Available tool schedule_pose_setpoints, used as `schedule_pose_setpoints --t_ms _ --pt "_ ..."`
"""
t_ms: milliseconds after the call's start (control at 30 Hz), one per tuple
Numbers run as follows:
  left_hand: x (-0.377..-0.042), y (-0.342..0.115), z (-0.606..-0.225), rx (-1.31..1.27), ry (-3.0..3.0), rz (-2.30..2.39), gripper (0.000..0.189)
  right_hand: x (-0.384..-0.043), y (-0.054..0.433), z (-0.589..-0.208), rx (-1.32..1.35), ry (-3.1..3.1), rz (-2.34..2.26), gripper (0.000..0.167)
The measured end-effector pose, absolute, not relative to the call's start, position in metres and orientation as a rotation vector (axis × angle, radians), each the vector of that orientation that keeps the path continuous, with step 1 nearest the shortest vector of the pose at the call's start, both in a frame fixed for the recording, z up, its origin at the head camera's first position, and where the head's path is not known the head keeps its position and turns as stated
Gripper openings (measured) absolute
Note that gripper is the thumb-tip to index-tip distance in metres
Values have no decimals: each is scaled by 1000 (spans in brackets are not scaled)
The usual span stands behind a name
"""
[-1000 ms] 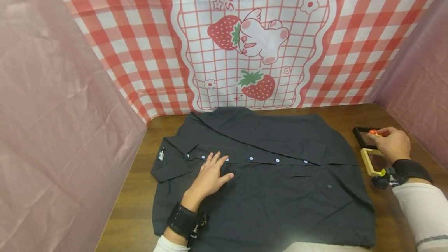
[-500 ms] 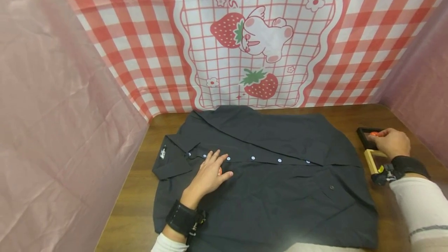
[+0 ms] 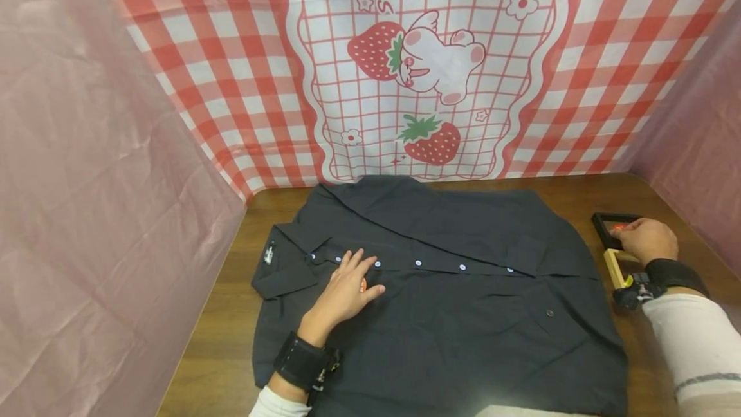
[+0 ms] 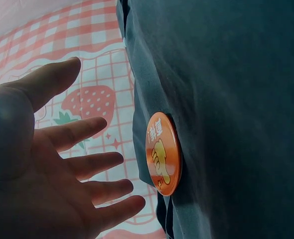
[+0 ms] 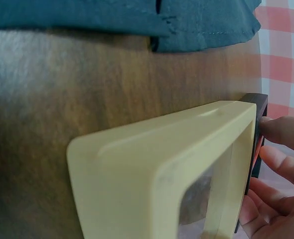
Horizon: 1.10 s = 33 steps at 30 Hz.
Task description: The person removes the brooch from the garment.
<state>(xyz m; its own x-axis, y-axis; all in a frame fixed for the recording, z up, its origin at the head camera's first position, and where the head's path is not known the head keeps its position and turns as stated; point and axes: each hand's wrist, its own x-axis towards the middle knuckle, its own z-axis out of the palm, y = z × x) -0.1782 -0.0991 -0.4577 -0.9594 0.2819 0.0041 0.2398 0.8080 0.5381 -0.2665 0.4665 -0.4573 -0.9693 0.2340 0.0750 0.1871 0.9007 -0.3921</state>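
A dark collared shirt [image 3: 440, 314] lies spread on the table, a row of pale buttons along its placket. My left hand [image 3: 343, 291] is over its upper part with fingers spread. In the left wrist view, a round orange pin badge [image 4: 163, 154] with a yellow picture sits on the cloth, apart from the fingertips. It shows partly beside my left thumb in the head view. At the far right, my right hand [image 3: 651, 241] pinches another orange badge [image 3: 618, 228] at a black frame [image 3: 604, 233]; the fingers hide most of this badge.
A cream frame [image 5: 122, 149] with a clear window stands just nearer than the black one. Behind the wooden table [image 3: 220, 314] hangs a red checked strawberry cloth [image 3: 243, 82]. Pink cloth walls [image 3: 104, 211] rise on both sides.
My right hand has lowered the orange badge slightly into the black frame, its fingers now covering more of it. My left hand stays over the shirt; the badge beside its thumb has come into sight.
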Motion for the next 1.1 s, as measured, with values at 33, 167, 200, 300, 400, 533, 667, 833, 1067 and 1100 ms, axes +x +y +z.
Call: schedule_pose_setpoints --t_ms 33,167,200,300,400,533,667,833,1067,1100 --pt "-179 -99 -457 419 2916 852 61 -266 467 -457 -328 -2943 587 40" --pt "-179 -98 -456 416 2919 862 64 -264 468 -457 -320 -2936 576 41" --pt "-179 -98 -456 414 2917 863 65 -263 468 -456 -317 -2931 573 41" --pt "-179 -98 -455 424 2917 863 64 -261 469 -456 -309 -2923 563 40" --pt "-178 -97 -454 430 2917 856 64 -260 471 -455 -315 -2916 561 41" --pt "-177 -97 -454 424 2913 858 63 -259 470 -452 -349 -2904 586 40" --pt "-177 -97 -453 419 2911 855 63 -259 467 -450 -379 -2885 611 37" --pt "-175 -96 -453 415 2908 847 64 -258 462 -448 -359 -2854 621 35" --pt "-174 -95 -453 434 2909 860 63 -254 459 -447 -363 -2815 638 34" --pt "-174 -95 -453 434 2910 858 63 -254 459 -447 -370 -2812 645 35"
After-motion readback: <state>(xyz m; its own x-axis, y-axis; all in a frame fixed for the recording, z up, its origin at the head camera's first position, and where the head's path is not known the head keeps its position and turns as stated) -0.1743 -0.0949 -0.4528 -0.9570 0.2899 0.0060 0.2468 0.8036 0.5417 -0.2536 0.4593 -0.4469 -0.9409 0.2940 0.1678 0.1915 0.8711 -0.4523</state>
